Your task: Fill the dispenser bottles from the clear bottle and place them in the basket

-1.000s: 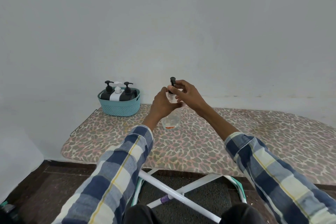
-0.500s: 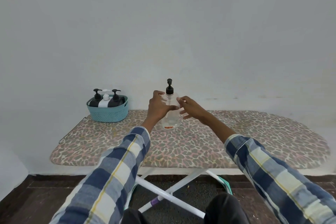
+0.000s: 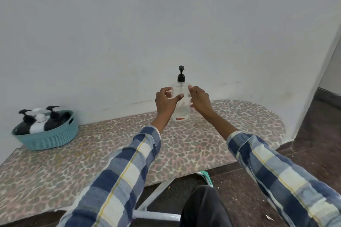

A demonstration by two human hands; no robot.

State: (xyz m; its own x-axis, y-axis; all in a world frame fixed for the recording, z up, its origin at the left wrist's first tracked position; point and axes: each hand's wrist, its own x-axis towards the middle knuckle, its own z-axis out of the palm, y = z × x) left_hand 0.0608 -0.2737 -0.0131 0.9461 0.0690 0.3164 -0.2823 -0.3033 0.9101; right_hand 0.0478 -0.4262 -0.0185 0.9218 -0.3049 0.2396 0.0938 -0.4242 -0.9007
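Observation:
The clear bottle [image 3: 181, 105] with a black pump top stands upright on the leopard-print ironing board [image 3: 103, 153], near its far edge. My left hand [image 3: 165, 102] holds the bottle's left side, with the thumb lying across its front. My right hand [image 3: 200, 97] touches the bottle's right side with loosely bent fingers. A teal basket [image 3: 53, 139] sits at the board's far left. In it lie two black dispenser bottles [image 3: 28, 119] [image 3: 55, 116] and a white dispenser bottle [image 3: 38, 122] between them.
A white wall runs right behind the board. On the right a wall corner [image 3: 313, 88] ends at an opening onto dark floor. The board's white legs [image 3: 156, 215] and my knee show below its near edge.
My right hand has come down from the pump top to the bottle's side. The bottle, held up a second ago, now stands on the board. My view has swung right.

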